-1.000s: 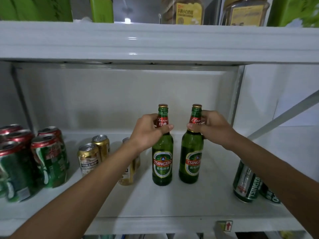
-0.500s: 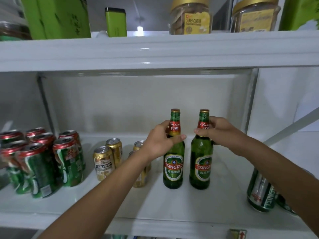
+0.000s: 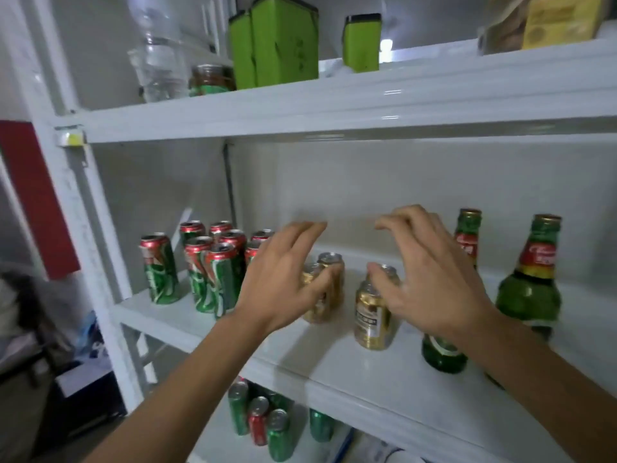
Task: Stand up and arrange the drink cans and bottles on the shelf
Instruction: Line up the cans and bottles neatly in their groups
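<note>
Shelf (image 3: 384, 372): gold cans (image 3: 370, 315) under fingers (image 3: 394, 225)

The person is showing two bare forearms, each running from the lower edge of the view up to a hand. No sleeve is covering either arm as far as the frame reaches. The left hand (image 3: 283, 282) is wearing no glove, ring or watch, and the wrist below it is carrying no band. The right hand (image 3: 430, 279) is likewise showing nothing worn, its fingers and wrist going without any covering.
</note>
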A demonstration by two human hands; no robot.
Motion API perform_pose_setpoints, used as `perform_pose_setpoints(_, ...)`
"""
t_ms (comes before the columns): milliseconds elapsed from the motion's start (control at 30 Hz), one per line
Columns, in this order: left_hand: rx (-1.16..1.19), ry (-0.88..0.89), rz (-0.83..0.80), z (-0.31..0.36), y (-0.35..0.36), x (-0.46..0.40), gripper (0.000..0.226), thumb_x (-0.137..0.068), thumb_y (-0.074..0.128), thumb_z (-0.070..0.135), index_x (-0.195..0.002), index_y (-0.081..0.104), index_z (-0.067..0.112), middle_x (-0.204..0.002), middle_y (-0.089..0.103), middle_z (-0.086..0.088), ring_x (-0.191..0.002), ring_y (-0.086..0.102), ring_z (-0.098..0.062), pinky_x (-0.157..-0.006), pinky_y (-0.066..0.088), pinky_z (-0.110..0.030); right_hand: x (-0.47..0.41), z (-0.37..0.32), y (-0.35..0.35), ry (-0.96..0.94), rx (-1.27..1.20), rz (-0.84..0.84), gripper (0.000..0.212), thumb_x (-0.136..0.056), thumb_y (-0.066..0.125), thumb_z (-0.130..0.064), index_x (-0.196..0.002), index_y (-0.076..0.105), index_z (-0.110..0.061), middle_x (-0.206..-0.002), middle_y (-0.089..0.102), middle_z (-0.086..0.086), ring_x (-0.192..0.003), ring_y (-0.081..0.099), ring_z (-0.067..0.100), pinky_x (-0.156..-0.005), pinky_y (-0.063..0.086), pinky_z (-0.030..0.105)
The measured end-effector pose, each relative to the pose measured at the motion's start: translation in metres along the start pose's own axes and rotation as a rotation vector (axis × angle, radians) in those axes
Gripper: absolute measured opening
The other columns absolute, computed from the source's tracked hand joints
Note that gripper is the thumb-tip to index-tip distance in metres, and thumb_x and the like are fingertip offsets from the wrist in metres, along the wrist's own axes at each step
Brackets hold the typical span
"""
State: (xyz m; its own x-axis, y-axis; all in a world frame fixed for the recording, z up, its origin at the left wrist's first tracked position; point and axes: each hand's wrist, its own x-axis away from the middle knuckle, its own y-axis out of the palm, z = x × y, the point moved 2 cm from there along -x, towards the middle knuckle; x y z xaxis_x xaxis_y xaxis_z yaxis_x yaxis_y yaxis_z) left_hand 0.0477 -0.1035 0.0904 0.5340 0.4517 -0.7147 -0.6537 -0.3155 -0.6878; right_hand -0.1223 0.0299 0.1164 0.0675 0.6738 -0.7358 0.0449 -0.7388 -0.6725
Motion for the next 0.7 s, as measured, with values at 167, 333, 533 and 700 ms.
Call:
perform_pose_setpoints(167,-0.21,-0.192,-0.057,-0.086,-0.062,0.067,0.07,-0.092,0.05,0.062,-0.152,0.041,0.028,-0.154,0.044,0.0,-0.143,0.04,-0.021,-0.113,0.039,-0.046,-0.018,-0.084,0.062,-0.065,-0.131,-0.236,0.073,-0.085,0.045,-0.068,-0.147,0.036,-0.03,-0.144,0.035,-0.009,-0.133,0.04,0.018,-0.108,0.042,0.041)
perform_pose_setpoints(333,-0.302,-0.362,-0.079,-0.15,-0.128,0.124,0.074,-0.093,0.044,0.067,-0.157,0.029,0.034,-0.162,0.031,0.001,-0.149,0.029,-0.021,-0.12,0.03,-0.043,-0.036,-0.173,0.105,-0.156,-0.199,-0.314,0.081,-0.084,0.036,-0.077,-0.15,0.029,-0.032,-0.15,0.029,-0.012,-0.138,0.035,0.016,-0.113,0.036,0.039)
perform_pose_setpoints(533,-0.377,-0.457,-0.083,-0.222,-0.195,0.178,0.075,-0.094,0.043,0.069,-0.159,0.023,0.037,-0.168,0.019,0.004,-0.155,0.015,-0.02,-0.124,0.019,-0.043,-0.061,-0.274,0.146,-0.231,-0.264,-0.311,0.08,-0.089,0.045,-0.072,-0.154,0.024,-0.032,-0.155,0.024,-0.013,-0.144,0.028,0.013,-0.116,0.03,0.036)
perform_pose_setpoints(700,-0.379,-0.508,-0.08,-0.266,-0.217,0.197,0.075,-0.094,0.044,0.069,-0.159,0.021,0.039,-0.168,0.017,0.006,-0.155,0.016,-0.02,-0.123,0.019,-0.042,-0.082,-0.328,0.175,-0.256,-0.266,-0.312,0.078,-0.092,0.049,-0.065,-0.157,0.024,-0.029,-0.158,0.025,-0.011,-0.145,0.028,0.014,-0.116,0.029,0.035)
